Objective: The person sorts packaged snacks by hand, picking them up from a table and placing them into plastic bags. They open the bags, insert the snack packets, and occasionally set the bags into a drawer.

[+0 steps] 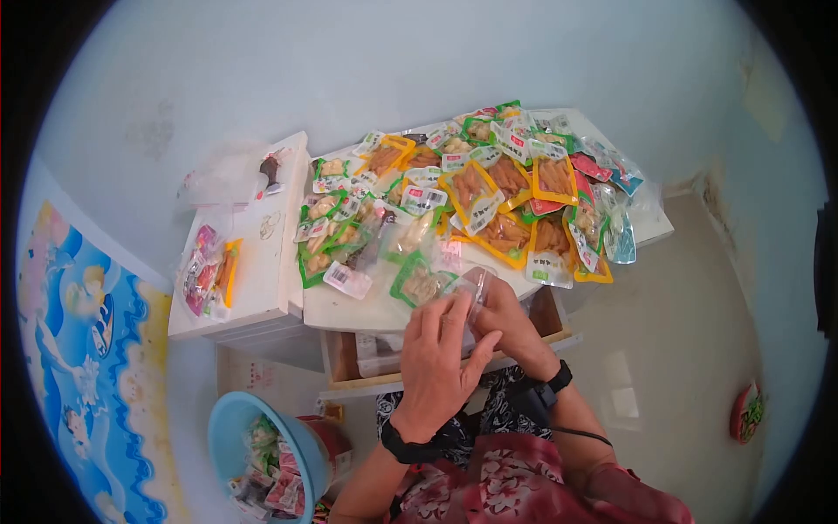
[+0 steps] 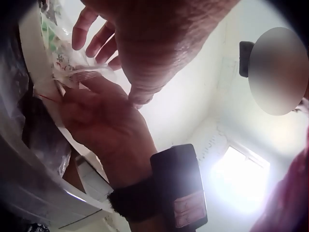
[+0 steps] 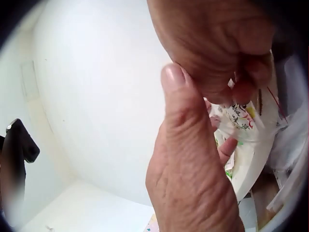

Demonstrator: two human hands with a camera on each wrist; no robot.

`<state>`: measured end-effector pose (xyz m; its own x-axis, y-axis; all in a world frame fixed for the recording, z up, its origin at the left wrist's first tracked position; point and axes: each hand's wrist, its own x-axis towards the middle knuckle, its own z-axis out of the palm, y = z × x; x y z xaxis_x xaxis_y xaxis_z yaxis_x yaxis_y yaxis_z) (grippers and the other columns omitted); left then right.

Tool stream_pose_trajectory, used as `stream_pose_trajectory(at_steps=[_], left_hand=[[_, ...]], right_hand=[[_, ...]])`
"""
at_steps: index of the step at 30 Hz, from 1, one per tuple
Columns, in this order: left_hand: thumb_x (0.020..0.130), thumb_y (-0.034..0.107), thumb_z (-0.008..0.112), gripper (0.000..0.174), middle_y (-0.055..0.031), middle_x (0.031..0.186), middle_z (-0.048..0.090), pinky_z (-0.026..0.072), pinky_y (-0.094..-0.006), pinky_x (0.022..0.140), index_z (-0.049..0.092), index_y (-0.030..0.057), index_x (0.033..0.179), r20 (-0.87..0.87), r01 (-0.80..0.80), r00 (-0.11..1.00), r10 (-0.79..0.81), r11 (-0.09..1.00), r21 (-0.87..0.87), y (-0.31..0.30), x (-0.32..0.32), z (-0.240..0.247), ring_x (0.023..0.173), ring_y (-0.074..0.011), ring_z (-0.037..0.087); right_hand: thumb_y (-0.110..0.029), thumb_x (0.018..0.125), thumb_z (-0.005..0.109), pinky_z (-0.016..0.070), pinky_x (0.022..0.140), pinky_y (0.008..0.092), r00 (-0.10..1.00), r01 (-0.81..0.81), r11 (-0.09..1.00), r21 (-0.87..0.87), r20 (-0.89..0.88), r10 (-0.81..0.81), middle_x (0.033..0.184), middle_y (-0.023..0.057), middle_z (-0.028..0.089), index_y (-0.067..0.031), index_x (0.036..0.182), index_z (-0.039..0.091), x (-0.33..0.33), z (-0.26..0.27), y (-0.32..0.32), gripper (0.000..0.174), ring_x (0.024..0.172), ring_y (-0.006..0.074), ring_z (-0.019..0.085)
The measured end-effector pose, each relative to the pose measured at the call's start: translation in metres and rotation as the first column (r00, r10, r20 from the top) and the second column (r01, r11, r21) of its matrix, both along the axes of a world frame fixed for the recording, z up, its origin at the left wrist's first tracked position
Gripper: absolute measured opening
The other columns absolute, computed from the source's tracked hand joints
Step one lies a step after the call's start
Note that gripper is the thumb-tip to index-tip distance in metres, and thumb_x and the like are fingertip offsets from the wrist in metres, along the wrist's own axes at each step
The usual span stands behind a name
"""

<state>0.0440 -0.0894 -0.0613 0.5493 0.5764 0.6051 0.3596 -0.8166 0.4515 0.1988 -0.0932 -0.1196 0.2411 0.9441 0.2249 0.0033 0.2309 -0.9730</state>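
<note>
Above the table's front edge, the left hand (image 1: 441, 358) lies with fingers extended against a clear plastic bag (image 1: 476, 284), beside a green-edged food packet (image 1: 422, 284). The right hand (image 1: 513, 327) has its fingers curled and pinches the clear bag. In the left wrist view the left hand (image 2: 159, 43) has spread, slightly bent fingers, and the right hand (image 2: 106, 116) is beneath it. The right wrist view has the right hand (image 3: 212, 38) at the top and the left hand (image 3: 186, 159), thumb straight, below. A printed label (image 3: 240, 118) shows through clear plastic there; the bag's contents are partly hidden.
Yellow-edged packets (image 1: 504, 234) and green-edged packets (image 1: 319, 231) cover much of the white table (image 1: 345, 312). An open drawer (image 1: 349, 384) lies below the hands. A side cabinet (image 1: 249, 301) stands left; a blue bucket (image 1: 223, 432) holding packets is on the floor.
</note>
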Motion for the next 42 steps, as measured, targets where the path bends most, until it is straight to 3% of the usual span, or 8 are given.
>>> stream_pose_trajectory(at_steps=[7, 9, 14, 20, 27, 33, 39, 42], left_hand=[[0.085, 0.009, 0.081, 0.047, -0.0162, 0.119, 0.061, 0.0514, -0.0412, 0.086, 0.06, 0.0002, 0.126, 0.273, -0.035, 0.962, 0.018, 0.998, 0.056, -0.006, -0.026, 0.001, 0.098, -0.0309, 0.062], [0.087, 0.003, 0.076, 0.043, -0.0162, 0.123, 0.059, 0.0509, -0.0358, 0.085, 0.057, 0.0004, 0.126, 0.38, -0.064, 0.912, 0.154, 0.969, -0.239, -0.013, -0.035, -0.011, 0.096, -0.0234, 0.062], [0.091, 0.0, 0.072, 0.051, -0.0145, 0.125, 0.06, 0.0541, -0.0252, 0.062, 0.048, -0.001, 0.135, 0.502, 0.234, 0.815, 0.289, 0.628, -0.742, -0.019, -0.038, -0.016, 0.093, -0.0132, 0.066], [0.096, 0.001, 0.067, 0.019, -0.0118, 0.11, 0.068, 0.0522, -0.0213, 0.058, 0.06, -0.0028, 0.113, 0.456, 0.352, 0.868, 0.196, 0.405, -0.844, 0.004, -0.041, -0.028, 0.084, -0.0082, 0.064], [0.095, 0.003, 0.066, 0.012, -0.0072, 0.092, 0.064, 0.0503, -0.0266, 0.061, 0.067, -0.0029, 0.106, 0.202, 0.322, 0.947, -0.25, 0.735, -0.597, 0.005, -0.041, -0.036, 0.068, -0.0119, 0.062], [0.093, 0.006, 0.068, 0.008, -0.0077, 0.083, 0.06, 0.045, -0.0287, 0.062, 0.066, -0.0012, 0.096, 0.179, 0.188, 0.979, -0.093, 0.738, -0.647, 0.004, -0.052, -0.038, 0.067, -0.0148, 0.055], [0.094, 0.008, 0.068, 0.01, -0.003, 0.077, 0.063, 0.0479, -0.0256, 0.059, 0.065, -0.0016, 0.095, 0.108, 0.083, 0.994, -0.006, 0.685, -0.724, 0.008, -0.061, -0.051, 0.067, -0.0084, 0.06], [0.092, 0.008, 0.064, 0.009, -0.0021, 0.073, 0.061, 0.0466, -0.0263, 0.059, 0.065, -0.0011, 0.094, 0.128, 0.096, 0.992, 0.001, 0.655, -0.749, 0.01, -0.063, -0.046, 0.065, -0.0089, 0.058]], right_hand=[[-0.022, 0.101, 0.067, 0.0339, 0.048, 0.0214, 0.977, -0.124, 0.973, -0.197, -0.196, 0.085, 0.076, -0.0041, 0.055, -0.007, 0.11, 0.062, -0.001, 0.047, -0.017, 0.019, 0.057, 0.0031, 0.044], [-0.022, 0.102, 0.067, 0.0314, 0.047, 0.0207, 0.947, -0.111, 0.983, -0.147, -0.316, 0.06, 0.076, -0.0053, 0.055, -0.0085, 0.112, 0.062, -0.004, 0.047, -0.021, 0.017, 0.055, 0.0025, 0.043], [-0.018, 0.103, 0.064, 0.0316, 0.049, 0.0183, 0.781, -0.071, 0.995, -0.073, -0.624, 0.01, 0.084, -0.006, 0.059, -0.009, 0.116, 0.061, -0.018, 0.042, -0.02, 0.016, 0.056, 0.0008, 0.04], [-0.015, 0.104, 0.063, 0.034, 0.053, 0.018, 0.662, -0.178, 0.982, 0.071, -0.73, 0.173, 0.09, -0.0047, 0.061, -0.0079, 0.118, 0.06, -0.03, 0.026, -0.02, 0.016, 0.057, 0.0006, 0.039], [-0.022, 0.104, 0.065, 0.0375, 0.054, 0.0196, 0.652, -0.04, 0.999, 0.02, -0.757, 0.041, 0.088, -0.0027, 0.061, -0.0068, 0.119, 0.058, -0.032, 0.044, -0.013, 0.022, 0.058, 0.0026, 0.044], [-0.025, 0.104, 0.062, 0.0364, 0.048, 0.022, 0.918, 0.041, 0.974, -0.222, -0.376, -0.124, 0.078, -0.0011, 0.06, -0.0068, 0.112, 0.057, -0.029, 0.028, -0.022, 0.02, 0.056, 0.0051, 0.052], [-0.025, 0.101, 0.063, 0.0376, 0.046, 0.0212, 0.849, -0.381, 0.868, -0.318, -0.493, 0.191, 0.08, 0.0002, 0.063, -0.0067, 0.115, 0.06, -0.016, 0.03, -0.011, 0.024, 0.055, 0.0063, 0.055], [-0.021, 0.1, 0.062, 0.0432, 0.047, 0.0228, 0.892, -0.322, 0.909, -0.267, -0.406, 0.197, 0.088, 0.0052, 0.066, -0.0026, 0.122, 0.059, -0.017, 0.042, -0.003, 0.029, 0.056, 0.0087, 0.059]])
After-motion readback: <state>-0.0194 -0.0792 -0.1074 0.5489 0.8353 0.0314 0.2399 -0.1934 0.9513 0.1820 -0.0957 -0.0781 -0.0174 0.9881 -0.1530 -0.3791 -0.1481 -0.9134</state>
